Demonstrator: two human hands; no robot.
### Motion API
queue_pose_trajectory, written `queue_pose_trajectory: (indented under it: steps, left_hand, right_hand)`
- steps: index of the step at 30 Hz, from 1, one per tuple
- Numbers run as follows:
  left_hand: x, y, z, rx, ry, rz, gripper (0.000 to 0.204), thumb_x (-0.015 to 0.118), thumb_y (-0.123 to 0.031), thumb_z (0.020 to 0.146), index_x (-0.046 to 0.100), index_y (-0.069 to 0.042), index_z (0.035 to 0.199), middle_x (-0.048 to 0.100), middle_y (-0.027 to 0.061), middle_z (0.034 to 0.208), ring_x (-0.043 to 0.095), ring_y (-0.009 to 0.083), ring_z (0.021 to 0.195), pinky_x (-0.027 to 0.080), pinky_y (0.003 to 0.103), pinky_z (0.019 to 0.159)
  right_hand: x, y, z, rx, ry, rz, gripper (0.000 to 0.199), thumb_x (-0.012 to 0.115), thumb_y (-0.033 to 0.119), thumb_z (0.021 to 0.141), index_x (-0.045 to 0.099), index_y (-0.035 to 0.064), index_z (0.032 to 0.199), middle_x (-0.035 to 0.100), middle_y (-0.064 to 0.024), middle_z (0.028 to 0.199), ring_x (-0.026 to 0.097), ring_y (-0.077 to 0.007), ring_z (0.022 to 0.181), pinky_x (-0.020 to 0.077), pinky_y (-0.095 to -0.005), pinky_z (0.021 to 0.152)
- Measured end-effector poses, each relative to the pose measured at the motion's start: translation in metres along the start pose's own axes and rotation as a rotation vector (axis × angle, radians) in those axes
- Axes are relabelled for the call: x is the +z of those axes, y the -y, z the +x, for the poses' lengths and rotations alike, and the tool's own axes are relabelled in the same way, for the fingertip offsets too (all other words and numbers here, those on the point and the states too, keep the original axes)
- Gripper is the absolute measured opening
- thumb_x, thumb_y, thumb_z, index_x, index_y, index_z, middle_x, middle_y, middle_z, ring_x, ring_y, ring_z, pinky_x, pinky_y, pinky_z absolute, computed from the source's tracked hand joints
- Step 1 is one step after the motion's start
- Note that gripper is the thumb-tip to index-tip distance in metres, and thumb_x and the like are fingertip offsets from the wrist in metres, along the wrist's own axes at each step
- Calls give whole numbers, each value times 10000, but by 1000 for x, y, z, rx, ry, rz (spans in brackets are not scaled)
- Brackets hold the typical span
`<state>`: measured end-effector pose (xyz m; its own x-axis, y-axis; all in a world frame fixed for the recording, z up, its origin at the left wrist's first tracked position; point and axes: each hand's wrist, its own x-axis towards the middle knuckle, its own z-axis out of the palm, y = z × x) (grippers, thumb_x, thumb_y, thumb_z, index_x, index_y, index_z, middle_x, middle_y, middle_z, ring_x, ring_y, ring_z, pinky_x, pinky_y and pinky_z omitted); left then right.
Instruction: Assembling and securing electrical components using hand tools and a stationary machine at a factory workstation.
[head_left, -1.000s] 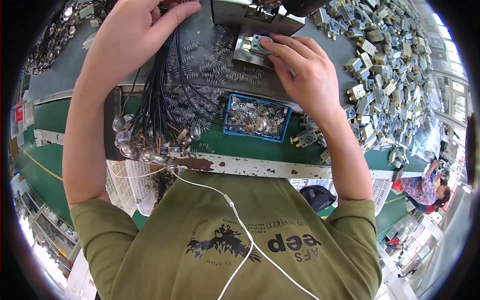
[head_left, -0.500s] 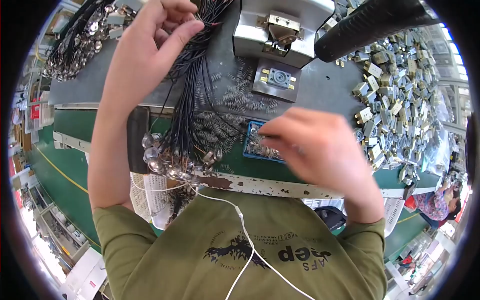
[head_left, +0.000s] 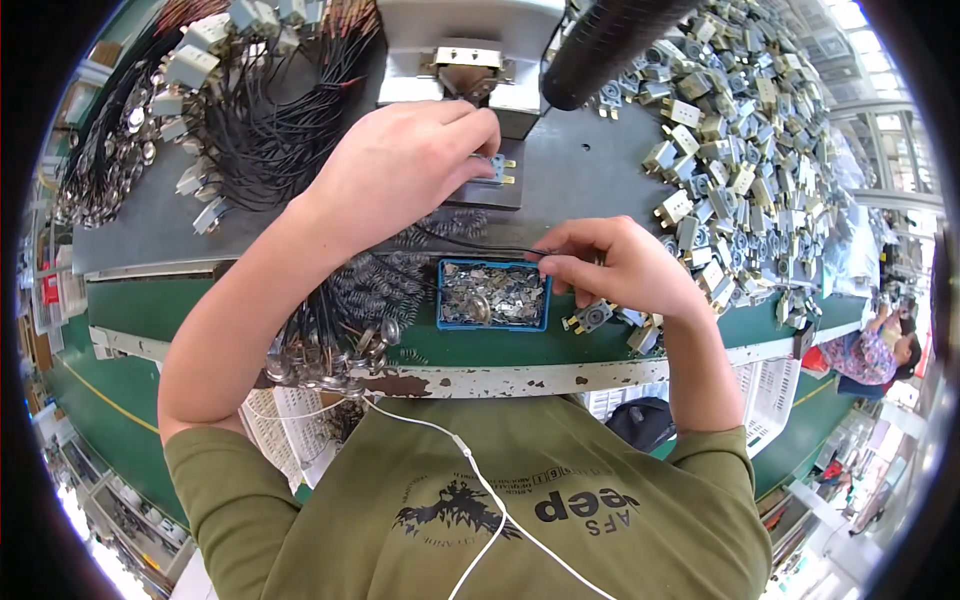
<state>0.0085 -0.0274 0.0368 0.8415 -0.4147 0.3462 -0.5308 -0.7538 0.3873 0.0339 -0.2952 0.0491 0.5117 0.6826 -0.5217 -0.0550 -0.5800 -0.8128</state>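
Observation:
My left hand (head_left: pixel 410 165) is over a metal block (head_left: pixel 488 195), fingers curled together at a small grey plug housing (head_left: pixel 497 170) with brass pins. Whatever is between those fingertips is hidden. A thin black wire (head_left: pixel 480 243) runs across from below my left hand to my right hand (head_left: pixel 625 265), which pinches it between thumb and fingers. Beside my right hand is a blue tray (head_left: pixel 495 328) of small metal pieces, with a round metal disc (head_left: pixel 480 308) over them.
A metal press (head_left: pixel 470 25) stands behind the block, and a black cylinder (head_left: pixel 610 50) slants in beside it. Many grey plug housings (head_left: pixel 720 170) cover the right side. Black wire bundles (head_left: pixel 270 140) lie at left; loose springs (head_left: pixel 370 290) sit nearer. A person (head_left: pixel 865 355) is at far right.
My left hand has moved from the wire bundle to the block under the press. My right hand has left the tray's contents and now holds a wire. The view has shifted.

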Motion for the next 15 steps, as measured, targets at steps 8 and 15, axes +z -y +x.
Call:
queue_pose_trajectory:
  steps: [8,15]
  left_hand:
    - [9,2,-1,89,38,70,147,694,-69,828,630,-58,960,635,73,901,658,275,896,532,398,791]
    - [7,2,-4,87,114,180,212,661,-27,799,594,-61,998,593,70,948,637,258,936,524,391,808]
  right_hand:
    - [4,-8,-3,-72,-37,-31,222,703,165,999,726,2,1148,719,-40,787,596,-69,598,490,-254,556]
    - [6,-4,-1,-79,-5,-15,221,696,167,1003,730,9,1154,720,-36,790,595,-66,598,491,-244,562]
